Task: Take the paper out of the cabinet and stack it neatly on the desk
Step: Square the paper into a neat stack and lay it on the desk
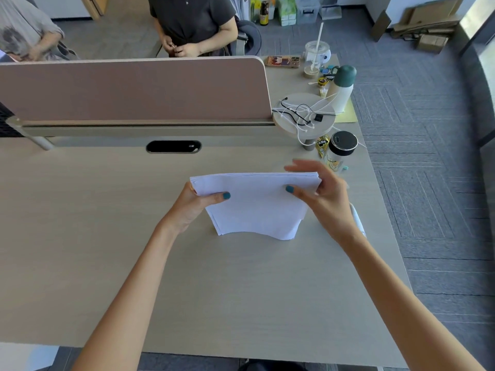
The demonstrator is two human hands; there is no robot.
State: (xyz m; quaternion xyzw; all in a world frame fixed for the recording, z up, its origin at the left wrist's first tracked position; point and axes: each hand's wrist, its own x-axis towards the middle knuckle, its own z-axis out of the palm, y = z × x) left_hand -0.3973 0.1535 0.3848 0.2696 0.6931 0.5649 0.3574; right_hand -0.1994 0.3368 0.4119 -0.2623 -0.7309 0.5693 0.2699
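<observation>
A sheaf of white paper (255, 207) stands on its lower edge on the pale wooden desk (107, 236), a little right of centre, its bottom edge curved against the surface. My left hand (195, 206) grips the sheaf's left side, thumb on the near face. My right hand (321, 194) grips its right side, thumb on the front and fingers spread behind the top corner. The cabinet is not in view.
A pink divider panel (134, 89) runs along the desk's far edge. To the right stand a round shelf with cables (304, 116), a green-capped flask (341, 87), a black-lidded jar (341, 148) and a cup with a straw (316, 58). Two people sit beyond the divider.
</observation>
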